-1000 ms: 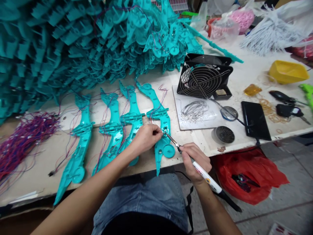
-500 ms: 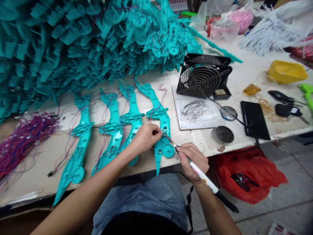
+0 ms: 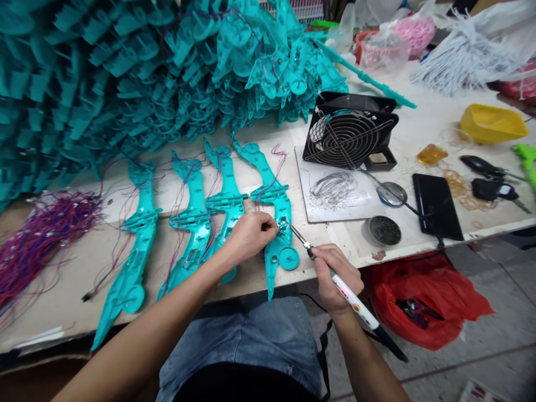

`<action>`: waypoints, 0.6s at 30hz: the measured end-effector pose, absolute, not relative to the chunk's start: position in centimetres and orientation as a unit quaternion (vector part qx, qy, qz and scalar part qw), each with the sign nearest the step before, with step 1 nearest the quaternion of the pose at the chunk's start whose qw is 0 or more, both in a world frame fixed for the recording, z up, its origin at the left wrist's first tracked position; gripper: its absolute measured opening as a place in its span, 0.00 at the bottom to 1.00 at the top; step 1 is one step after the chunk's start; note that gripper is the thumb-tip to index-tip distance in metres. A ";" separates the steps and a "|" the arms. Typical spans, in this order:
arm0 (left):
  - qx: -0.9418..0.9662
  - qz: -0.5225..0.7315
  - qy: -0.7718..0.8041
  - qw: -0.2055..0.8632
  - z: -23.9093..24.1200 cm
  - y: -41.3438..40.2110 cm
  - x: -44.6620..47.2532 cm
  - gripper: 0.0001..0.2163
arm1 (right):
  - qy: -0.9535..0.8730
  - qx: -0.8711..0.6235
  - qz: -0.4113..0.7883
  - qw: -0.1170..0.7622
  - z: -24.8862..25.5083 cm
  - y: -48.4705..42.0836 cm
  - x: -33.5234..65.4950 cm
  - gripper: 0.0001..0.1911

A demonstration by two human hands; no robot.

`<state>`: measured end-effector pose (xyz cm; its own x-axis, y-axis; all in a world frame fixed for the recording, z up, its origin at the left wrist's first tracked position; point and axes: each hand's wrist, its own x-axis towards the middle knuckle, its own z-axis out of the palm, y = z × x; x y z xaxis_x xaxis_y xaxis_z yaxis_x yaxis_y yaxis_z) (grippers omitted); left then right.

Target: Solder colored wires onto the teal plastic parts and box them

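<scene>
Several teal plastic toy shells lie in a row on the table, with thin red and blue wires running over them. My left hand is closed in a pinch on the rightmost teal shell, pressing something small, probably a wire, against it. My right hand grips a white soldering iron like a pen. Its metal tip points at the spot beside my left fingertips.
A big heap of teal shells fills the back left. A bundle of red and blue wires lies at left. A black fan, solder wire, a round tin, a black phone and a yellow tray stand at right. A red bag sits under the table.
My right hand has shifted the soldering iron slightly to the right, and its tip has drawn a little away from the left fingertips. My left hand stays pinched in place.
</scene>
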<state>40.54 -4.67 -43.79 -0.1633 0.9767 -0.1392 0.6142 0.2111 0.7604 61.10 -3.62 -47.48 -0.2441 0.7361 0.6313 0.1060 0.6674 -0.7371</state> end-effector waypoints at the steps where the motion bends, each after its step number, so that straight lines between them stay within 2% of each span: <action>1: 0.561 0.281 0.709 0.322 -43.8 -4.7 40.5 0.07 | -0.733 -0.290 0.288 0.544 -47.5 -3.6 61.1 0.11; 6: 0.560 0.282 0.706 0.329 -43.8 -4.7 40.5 0.07 | -0.714 -0.296 0.296 0.562 -48.0 -3.7 61.0 0.12; 13: 0.566 0.277 0.710 0.314 -43.8 -4.7 40.6 0.06 | -0.680 -0.309 0.335 0.574 -49.7 -4.0 60.9 0.20; 18: 0.581 0.267 0.714 0.286 -43.5 -4.9 41.2 0.06 | -0.688 -0.335 0.323 0.557 -49.2 -4.1 60.6 0.14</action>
